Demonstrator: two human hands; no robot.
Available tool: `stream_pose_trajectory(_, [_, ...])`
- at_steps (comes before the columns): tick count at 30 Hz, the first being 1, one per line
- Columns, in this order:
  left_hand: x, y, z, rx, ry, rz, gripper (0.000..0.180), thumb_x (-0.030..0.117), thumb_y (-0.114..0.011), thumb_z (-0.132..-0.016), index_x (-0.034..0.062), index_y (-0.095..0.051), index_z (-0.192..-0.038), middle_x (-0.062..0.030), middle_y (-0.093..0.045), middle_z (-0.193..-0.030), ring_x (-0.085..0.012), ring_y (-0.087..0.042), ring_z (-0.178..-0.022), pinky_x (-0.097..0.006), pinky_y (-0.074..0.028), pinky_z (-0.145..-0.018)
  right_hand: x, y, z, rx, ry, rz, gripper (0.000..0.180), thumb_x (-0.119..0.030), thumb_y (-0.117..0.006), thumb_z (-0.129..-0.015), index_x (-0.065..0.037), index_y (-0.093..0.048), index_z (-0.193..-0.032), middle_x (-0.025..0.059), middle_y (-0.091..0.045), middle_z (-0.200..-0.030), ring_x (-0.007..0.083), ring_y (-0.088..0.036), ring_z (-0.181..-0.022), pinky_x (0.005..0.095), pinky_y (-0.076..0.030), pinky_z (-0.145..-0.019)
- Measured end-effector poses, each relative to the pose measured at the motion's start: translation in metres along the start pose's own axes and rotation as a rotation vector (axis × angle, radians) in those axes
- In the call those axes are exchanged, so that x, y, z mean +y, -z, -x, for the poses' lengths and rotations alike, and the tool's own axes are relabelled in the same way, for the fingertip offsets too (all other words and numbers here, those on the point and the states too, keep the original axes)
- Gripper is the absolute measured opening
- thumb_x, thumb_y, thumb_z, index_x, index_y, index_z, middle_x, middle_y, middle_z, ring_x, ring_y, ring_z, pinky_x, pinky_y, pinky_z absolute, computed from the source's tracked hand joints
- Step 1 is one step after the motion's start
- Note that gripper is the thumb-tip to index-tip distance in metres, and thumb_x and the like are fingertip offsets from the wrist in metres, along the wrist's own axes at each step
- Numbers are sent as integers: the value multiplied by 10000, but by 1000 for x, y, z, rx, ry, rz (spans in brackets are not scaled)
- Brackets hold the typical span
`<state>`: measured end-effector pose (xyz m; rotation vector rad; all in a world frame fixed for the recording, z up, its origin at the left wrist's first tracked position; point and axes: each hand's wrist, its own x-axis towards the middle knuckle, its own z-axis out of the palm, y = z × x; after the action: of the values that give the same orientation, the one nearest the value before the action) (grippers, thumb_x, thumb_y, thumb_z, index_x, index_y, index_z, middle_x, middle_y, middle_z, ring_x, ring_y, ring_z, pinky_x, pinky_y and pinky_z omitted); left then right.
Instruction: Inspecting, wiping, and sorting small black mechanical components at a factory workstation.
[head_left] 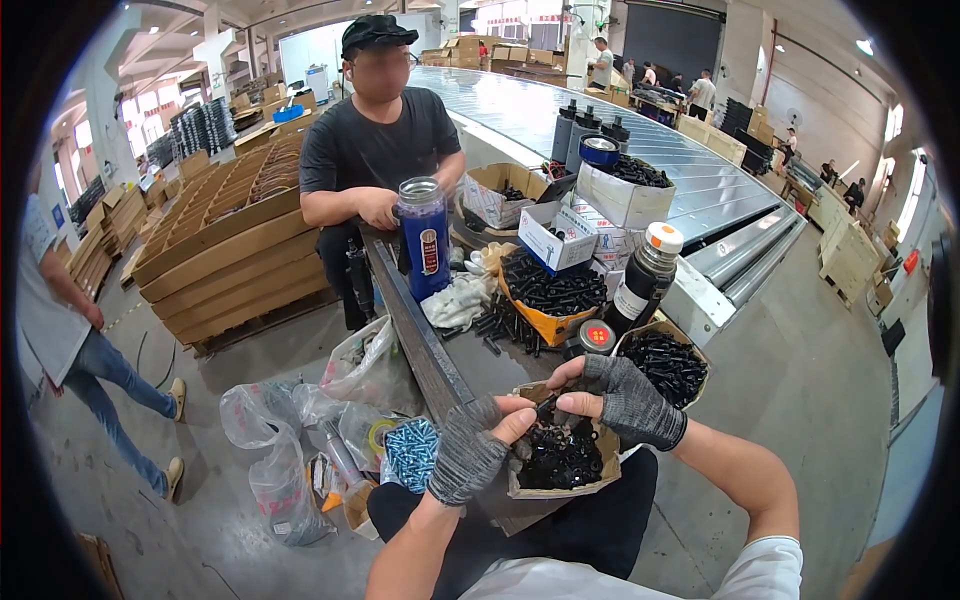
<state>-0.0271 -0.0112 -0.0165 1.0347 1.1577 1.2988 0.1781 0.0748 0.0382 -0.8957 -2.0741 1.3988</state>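
The single fisheye view looks out from the wearer's head, through the left of two side-by-side cameras, upright, facing forward and down. The left hand in a grey knitted fingerless glove [470,452] and the right hand in a matching glove [637,402] lie near; the long, silver sheet-metal surface [520,96] reaches farther away.

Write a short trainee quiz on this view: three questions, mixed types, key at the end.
1. True or false: the glove on the left hand covers its thumb tip.
2. Multiple choice: what colour are the small fasteners in the box left of that hand? A red, B blue, C yellow.
3. Fill in: the right hand is above a cardboard box of small ____ parts.

Key: 1. False, the thumb tip is bare. 2. B. 3. black.
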Motion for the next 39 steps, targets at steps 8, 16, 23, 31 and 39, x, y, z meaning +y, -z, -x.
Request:
stream_pose_trajectory(8, [-3, 2, 1, -7, -22, 40, 256, 187, -724, -925, 3, -713, -1102, -57, -730, -945, -127, -656, -886, -276, -517, -822, -4, 0, 1, -17, 25, 91, 301, -191, -722, -904, -14, -669, -1142, 67, -701, -1000, 142, -654, -965, 299, -520, -886])
stream_pose_trajectory(16, [-10, 5, 0, -14, -33, 88, 250, 178, -719, -928, -6, -711, -1097, -64, -729, -942, -135, -658, -888, -280, -517, -834, -3, 0, 2, 10, 109, 159, 275, -179, -728, -898, -22, -682, -1119, 76, -708, -982, 154, -665, -943, 302, -523, -867])
stream_pose_trajectory(23, [-11, 8, -1, -61, -28, 137, 276, 176, -700, -941, -26, -688, -1128, -77, -728, -947, -138, -658, -889, -280, -520, -835, -5, -2, 1, 5, 93, 129, 281, -181, -709, -918, -18, -667, -1143, 69, -704, -1015, 149, -656, -973, 299, -517, -897])
stream_pose_trajectory(31, [-9, 8, 2, -67, -47, 255, 270, 168, -668, -962, -27, -663, -1148, -85, -723, -955, -151, -664, -885, -291, -530, -823, 3, 6, 7, -167, -6, 165, 333, -224, -715, -916, -23, -639, -1171, 102, -678, -1066, 201, -649, -1033, 332, -505, -931])
stream_pose_trajectory(39, [-12, -1, 0, 13, -176, 185, 202, 112, -662, -964, -16, -663, -1120, -93, -723, -950, -153, -674, -893, -282, -540, -814, -3, -11, 13, -42, 205, 258, 416, -194, -682, -939, -36, -559, -1304, 120, -651, -1102, 225, -633, -1057, 336, -497, -928])
